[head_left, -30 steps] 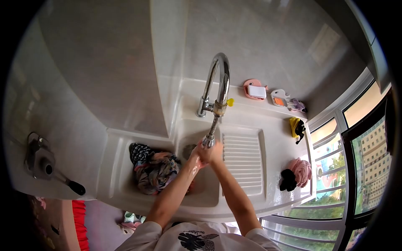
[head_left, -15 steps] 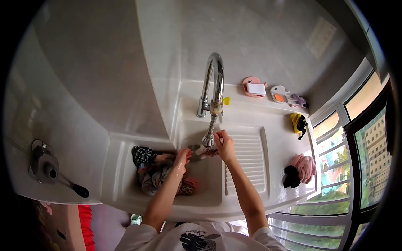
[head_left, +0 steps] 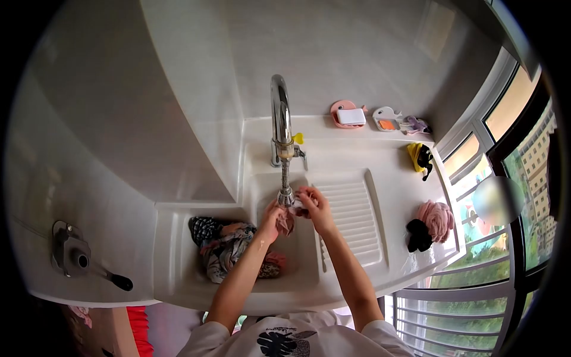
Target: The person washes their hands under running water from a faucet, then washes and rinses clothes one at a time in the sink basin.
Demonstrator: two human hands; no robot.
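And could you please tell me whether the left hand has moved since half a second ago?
Yes, the left hand has moved rightward, closer to the fixed tap.

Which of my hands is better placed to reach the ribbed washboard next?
Probably your right hand: it's at the edge of the ribbed washboard, while your left hand is farther away, over the basin.

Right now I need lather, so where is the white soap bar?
In the head view, the white soap bar sits in the pink dish on the back ledge, right of the faucet.
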